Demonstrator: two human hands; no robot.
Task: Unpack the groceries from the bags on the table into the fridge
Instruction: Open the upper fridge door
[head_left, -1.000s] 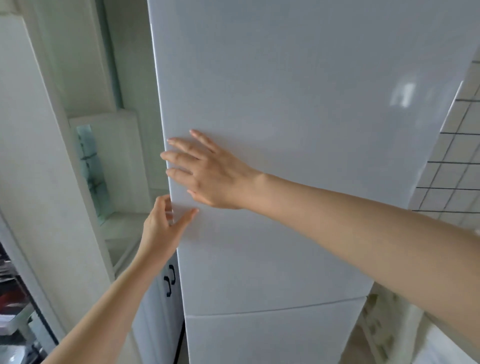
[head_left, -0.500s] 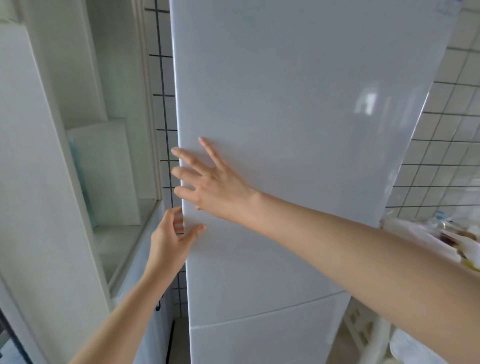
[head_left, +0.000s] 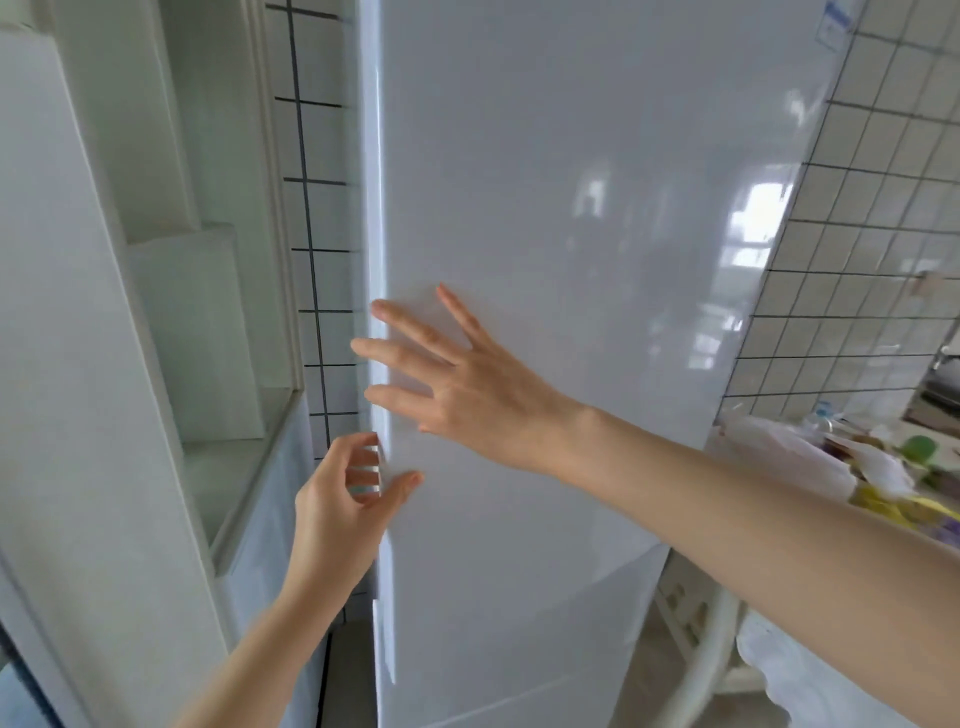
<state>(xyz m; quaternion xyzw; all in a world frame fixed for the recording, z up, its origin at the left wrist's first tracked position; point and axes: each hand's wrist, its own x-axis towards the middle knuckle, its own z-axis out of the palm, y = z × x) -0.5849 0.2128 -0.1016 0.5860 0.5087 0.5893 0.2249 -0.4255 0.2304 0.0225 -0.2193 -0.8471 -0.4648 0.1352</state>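
Both hands have slid right along fridge door (head_left: 571, 260), bags (head_left: 810, 457) blurred.

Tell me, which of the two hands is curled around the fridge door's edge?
The left hand: its fingers hook round the fridge door's edge. The right hand lies spread against the front.
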